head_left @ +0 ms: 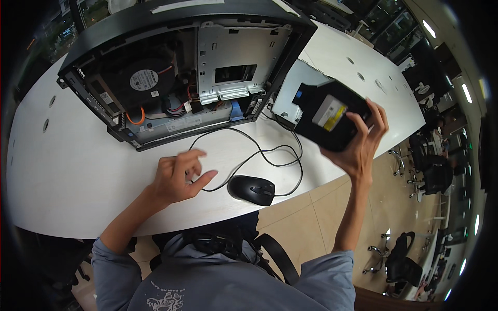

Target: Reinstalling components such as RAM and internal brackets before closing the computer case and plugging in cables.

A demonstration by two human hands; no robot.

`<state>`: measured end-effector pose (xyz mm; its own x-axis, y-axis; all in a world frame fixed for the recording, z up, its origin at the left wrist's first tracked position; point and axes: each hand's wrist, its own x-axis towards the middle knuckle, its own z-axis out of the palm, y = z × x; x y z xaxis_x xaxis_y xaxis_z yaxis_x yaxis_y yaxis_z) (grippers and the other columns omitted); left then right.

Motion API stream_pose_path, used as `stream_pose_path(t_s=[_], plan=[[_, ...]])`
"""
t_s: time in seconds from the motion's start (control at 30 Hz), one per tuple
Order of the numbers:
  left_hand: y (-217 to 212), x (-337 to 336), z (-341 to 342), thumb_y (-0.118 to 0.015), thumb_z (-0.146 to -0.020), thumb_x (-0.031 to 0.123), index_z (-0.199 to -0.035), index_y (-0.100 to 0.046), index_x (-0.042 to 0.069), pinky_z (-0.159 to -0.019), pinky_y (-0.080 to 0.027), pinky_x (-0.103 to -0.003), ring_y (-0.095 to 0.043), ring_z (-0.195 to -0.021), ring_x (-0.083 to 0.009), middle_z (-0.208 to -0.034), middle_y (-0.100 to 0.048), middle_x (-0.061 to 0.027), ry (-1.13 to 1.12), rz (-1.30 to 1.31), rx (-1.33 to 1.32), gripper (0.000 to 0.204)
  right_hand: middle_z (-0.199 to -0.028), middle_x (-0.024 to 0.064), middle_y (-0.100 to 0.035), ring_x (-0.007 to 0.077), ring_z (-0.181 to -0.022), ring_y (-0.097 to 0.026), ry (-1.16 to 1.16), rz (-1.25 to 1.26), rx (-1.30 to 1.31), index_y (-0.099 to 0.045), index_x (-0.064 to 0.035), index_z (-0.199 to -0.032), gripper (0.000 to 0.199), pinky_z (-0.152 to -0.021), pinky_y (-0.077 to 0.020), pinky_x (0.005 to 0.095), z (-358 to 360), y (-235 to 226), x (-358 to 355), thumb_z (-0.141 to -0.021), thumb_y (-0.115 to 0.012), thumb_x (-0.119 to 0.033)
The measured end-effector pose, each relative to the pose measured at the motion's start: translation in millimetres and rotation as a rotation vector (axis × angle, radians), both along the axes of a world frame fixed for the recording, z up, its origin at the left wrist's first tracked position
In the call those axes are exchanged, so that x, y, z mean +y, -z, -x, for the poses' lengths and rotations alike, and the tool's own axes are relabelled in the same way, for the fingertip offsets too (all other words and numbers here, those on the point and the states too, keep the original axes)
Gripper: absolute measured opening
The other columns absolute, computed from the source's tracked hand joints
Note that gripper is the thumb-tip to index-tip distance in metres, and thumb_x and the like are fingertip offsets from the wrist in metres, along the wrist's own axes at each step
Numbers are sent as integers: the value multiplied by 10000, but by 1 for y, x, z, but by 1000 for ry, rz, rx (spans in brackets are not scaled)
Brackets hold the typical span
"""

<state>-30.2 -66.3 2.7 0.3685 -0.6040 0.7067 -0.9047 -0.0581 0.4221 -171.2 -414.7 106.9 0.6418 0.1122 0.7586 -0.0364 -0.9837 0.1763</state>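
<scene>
A black computer case (129, 22) stands on the far side of the white table (72, 181), its open side facing the person. Inside it, at the left, sits a round fan (143, 80) with a pale label; at the right is a silver metal bracket (236, 44) with a rectangular opening. Bundled cables (179, 108) and an orange wire (136, 119) run below them, with a blue tab (236, 110) to the right. Right of the case, a black drive-shaped unit (332, 135) is gripped in the right hand (363, 140), fingers wrapped around its right side and thumb by its near edge; it partly hides a silver panel (290, 93). The left hand (179, 176) holds nothing, its fingers loosely curled and thumb apart, left of a black mouse (252, 190).
</scene>
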Motion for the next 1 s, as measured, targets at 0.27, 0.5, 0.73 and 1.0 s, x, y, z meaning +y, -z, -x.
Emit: stream_pose_path(t_s=[0.27, 0.5, 0.73, 1.0], plan=[[-87, -24, 6, -635, -941, 67, -888, -598, -27, -521, -474, -241, -621, -538, -122, -831, -679, -114, 213, 56, 650, 113, -1380, 136, -432, 392, -1254, -418, -272, -75, -64, -586, -295, -1109, 747, -1037, -361, 558, 6, 3, 77, -446, -921, -371], [-101, -9, 4, -599, -964, 44, -700, -511, -21, -461, -464, -230, -664, -523, -132, -557, -598, -60, 20, 210, 597, 286, -1457, 136, -377, 413, -1384, -335, -465, -160, -162, -515, -346, -1278, 898, -1128, -246, 573, -45, 15, 98, -492, -948, -395], [-102, -11, -31, -560, -998, 73, -652, -441, 21, -431, -460, -210, -696, -546, -164, -520, -546, -50, -78, 334, 457, 370, -1467, 121, -343, 371, -1414, -260, -461, -253, -240, -613, -310, -1304, 854, -1157, -262, 524, -95, 19, 109, -525, -921, -478], [-102, -25, -51, -555, -1022, 175, -679, -448, 25, -487, -498, -220, -689, -568, -161, -546, -546, -51, -118, 297, 512, 390, -1474, 121, -348, 347, -1414, -264, -359, -247, -194, -593, -223, -1345, 908, -1156, -274, 492, -119, 37, 102, -529, -945, -410]])
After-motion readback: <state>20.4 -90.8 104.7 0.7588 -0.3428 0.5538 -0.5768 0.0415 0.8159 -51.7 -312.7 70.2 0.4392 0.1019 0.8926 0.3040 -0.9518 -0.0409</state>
